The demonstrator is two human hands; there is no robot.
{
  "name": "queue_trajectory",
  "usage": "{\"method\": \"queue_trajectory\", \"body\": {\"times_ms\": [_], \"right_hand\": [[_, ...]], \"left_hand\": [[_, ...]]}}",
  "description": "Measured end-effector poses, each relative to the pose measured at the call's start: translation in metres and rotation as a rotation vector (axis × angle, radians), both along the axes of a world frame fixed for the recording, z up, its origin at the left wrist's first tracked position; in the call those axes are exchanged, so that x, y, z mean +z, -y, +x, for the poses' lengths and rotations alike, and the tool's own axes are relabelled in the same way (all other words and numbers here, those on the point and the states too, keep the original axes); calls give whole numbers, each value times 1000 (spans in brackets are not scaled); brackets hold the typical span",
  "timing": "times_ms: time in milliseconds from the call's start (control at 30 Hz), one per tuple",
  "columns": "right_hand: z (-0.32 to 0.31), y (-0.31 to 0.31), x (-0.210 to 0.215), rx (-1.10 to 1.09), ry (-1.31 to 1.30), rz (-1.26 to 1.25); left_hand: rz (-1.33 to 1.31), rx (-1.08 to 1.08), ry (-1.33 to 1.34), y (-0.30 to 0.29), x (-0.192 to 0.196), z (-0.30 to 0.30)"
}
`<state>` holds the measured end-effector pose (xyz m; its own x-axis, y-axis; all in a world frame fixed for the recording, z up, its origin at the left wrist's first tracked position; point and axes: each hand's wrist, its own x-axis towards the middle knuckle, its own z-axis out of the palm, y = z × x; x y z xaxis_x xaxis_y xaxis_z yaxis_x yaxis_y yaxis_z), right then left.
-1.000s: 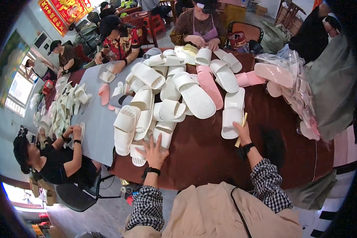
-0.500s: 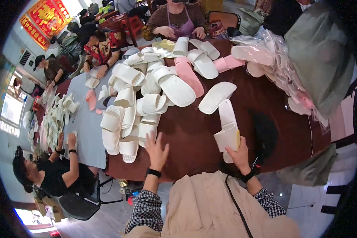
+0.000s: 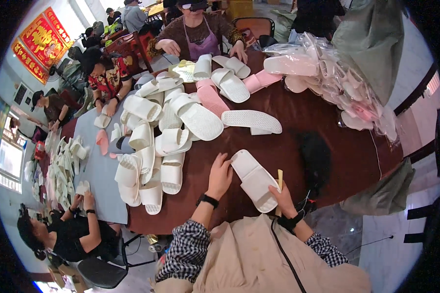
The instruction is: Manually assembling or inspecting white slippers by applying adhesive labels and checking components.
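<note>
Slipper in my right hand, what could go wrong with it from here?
The right hand holds both the white slipper and a thin yellowish stick, so one might slip out. The left hand is only at the slipper's far end, so it may give little support. The slipper's near end is close to the brown table's near edge, so if dropped it could fall off.

The brown-red bench (image 3: 357,168) has a pale grey-blue section (image 3: 99,161) at left. On it lies an overlapping heap of white slippers (image 3: 196,121) with a pink slipper (image 3: 209,100) among them, an upturned white slipper (image 3: 252,119) just beside, and clear-bagged slippers (image 3: 330,75) toward the right edge.
</note>
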<state>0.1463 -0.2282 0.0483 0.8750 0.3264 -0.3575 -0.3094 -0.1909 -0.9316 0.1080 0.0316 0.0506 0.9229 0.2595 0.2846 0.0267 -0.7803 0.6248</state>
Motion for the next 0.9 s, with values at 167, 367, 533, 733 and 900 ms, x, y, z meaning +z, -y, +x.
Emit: {"method": "queue_trajectory", "body": {"times_ms": [167,367,533,733,900], "right_hand": [[1,35,-5,-183,-66,83],[-3,64,-7,-146,-78,-1],[-4,84,-15,-236,-87,15],[8,100,-10,-465,-139,116],[22,111,3,-493,-117,151]], "left_hand": [[502,-78,-22,-4,6,70],[740,0,-215,-17,-17,137],[801,20,-335,-8,-20,147],[133,-217,-47,23,26,113],[-253,11,4,10,10,40]]}}
